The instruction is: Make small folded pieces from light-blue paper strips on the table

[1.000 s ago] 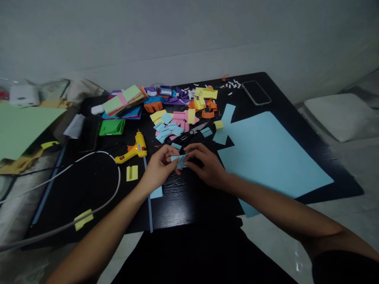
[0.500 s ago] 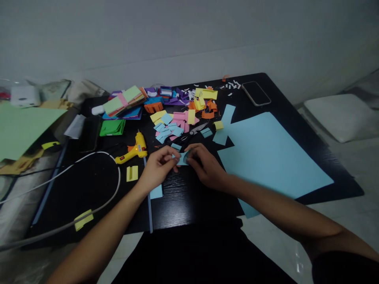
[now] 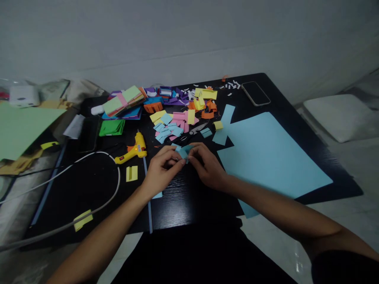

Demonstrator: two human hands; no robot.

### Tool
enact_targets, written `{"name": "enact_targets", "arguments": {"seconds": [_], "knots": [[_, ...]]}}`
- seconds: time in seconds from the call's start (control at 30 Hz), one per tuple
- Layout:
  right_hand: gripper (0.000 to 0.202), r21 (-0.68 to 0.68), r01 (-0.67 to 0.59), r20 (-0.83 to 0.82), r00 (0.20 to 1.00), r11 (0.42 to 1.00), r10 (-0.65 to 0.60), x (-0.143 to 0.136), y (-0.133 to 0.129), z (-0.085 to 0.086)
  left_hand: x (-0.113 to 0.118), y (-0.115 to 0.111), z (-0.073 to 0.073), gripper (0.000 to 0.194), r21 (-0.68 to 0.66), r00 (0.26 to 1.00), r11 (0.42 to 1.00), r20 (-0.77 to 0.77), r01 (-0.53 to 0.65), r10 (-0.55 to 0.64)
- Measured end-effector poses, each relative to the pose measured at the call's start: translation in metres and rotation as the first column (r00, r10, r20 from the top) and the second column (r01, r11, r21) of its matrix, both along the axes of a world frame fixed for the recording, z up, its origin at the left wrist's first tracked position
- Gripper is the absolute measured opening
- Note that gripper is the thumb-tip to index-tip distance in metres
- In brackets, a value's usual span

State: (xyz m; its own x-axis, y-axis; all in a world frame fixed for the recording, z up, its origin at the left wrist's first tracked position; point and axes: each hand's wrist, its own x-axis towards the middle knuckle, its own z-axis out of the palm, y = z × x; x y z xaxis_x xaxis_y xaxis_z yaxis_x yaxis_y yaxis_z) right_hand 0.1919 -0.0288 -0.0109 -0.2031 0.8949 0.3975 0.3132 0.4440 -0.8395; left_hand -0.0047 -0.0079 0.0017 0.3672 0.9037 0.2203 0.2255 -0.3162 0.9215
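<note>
Blue paper piece, one, centre of frame; fingers of left hand and right hand pinched on it. Apparent step: folding. Next move seemingly calls for firm creasing.

Craft workspace, seemingly domestic: black table stood beside plain wall at twelve o'clock; glue gun lay at nine, coloured paper cuttings at twelve, large blue sheet at three.

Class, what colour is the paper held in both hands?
The held paper is light blue, in the head view.
</note>
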Motion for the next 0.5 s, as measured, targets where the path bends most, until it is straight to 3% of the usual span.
{"name": "enact_targets", "arguments": {"seconds": [0.37, 0.5], "knots": [[0.005, 0.044, 0.019, 0.03, 0.999, 0.999, -0.02, 0.0029, 0.0015, 0.0026, -0.0025, 0.0017, 0.0011, 0.012, 0.0, 0.998, 0.998, -0.01, -0.065, 0.065], [0.003, 0.05, 0.09, 0.031, 0.995, 0.995, -0.092, 0.0032, 0.0024, 0.0027, 0.002, -0.0008, 0.0011, 0.011, -0.092, 0.992, 0.991, 0.069, -0.096, 0.103]]}}
